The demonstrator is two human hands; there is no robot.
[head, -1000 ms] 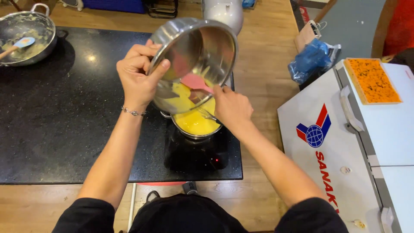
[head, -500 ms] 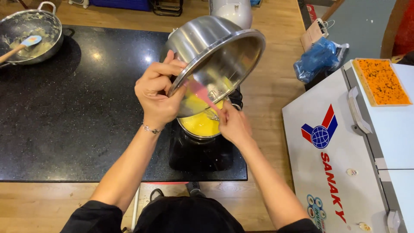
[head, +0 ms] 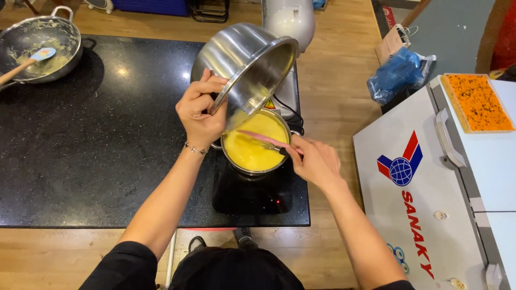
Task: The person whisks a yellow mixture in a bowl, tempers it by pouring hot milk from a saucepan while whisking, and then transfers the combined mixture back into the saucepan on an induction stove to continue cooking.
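Observation:
My left hand (head: 201, 110) grips the rim of a steel mixing bowl (head: 242, 62), tipped steeply on its side above a small steel pot (head: 257, 142). The pot is full of smooth yellow liquid and stands on a black portable cooktop (head: 252, 193). My right hand (head: 317, 161) holds a pink spatula (head: 260, 138) whose blade lies across the pot, just under the bowl's lower rim. A little yellow film clings inside the bowl.
A black stone counter (head: 97, 134) spreads to the left. At its far left corner sits a steel pan (head: 37, 45) with a blue-headed spatula. A white chest freezer (head: 430, 177) stands on the right, bearing an orange slab (head: 475, 102). A blue bag (head: 398, 72) lies behind it.
The bowl has tipped further and lifted, its opening turning away from me. The spatula has come out of the bowl and down over the pot. The yellow liquid now fills the pot.

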